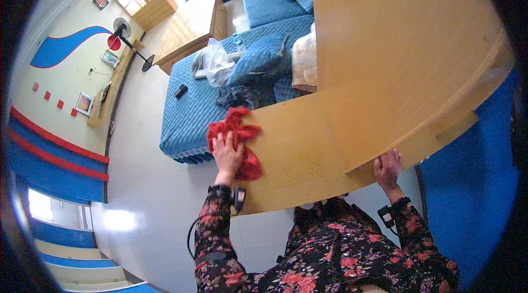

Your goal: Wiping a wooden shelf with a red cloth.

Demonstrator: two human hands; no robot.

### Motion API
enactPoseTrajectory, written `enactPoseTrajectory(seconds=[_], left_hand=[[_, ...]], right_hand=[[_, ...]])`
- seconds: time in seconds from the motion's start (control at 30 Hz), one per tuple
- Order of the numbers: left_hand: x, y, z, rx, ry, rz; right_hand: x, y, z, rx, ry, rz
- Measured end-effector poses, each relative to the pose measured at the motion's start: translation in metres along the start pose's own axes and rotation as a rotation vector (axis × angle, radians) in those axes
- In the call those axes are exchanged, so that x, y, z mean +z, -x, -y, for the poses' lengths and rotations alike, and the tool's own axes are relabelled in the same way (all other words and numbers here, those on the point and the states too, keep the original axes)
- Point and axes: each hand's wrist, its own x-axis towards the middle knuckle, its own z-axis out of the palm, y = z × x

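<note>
Under the fingers of my left hand [227,156] lies a bunched red cloth [250,166], at the left end of a wooden shelf board [297,157]. Part of the cloth reaches past the board's far left corner. My right hand [388,167] rests with its fingers curled on the near edge of the board, where an upright wooden panel [396,53] meets it. The board's surface has a speckled, worn patch near its middle. Whether the left fingers grip the cloth or only press on it is hard to tell, but they are spread over it.
Beyond the board stands a blue quilted sofa [185,115] with a cushion [260,55], a plastic bag [216,64] and a bottle [238,41]. A wooden coffee table [189,24] and a standing fan [132,47] are farther off. A blue wall [458,194] rises at right.
</note>
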Motion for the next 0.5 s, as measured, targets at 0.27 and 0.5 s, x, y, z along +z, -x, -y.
enactPoseTrajectory(seconds=[0.27,0.5], left_hand=[[0.021,-0.025,-0.101,0.127,0.034,0.007],[-0.051,0.106,-0.108,0.636,0.203,0.383]], right_hand=[[-0.003,-0.002,-0.001,0.016,-0.09,0.037],[-0.005,0.003,-0.006,0.003,-0.053,0.009]])
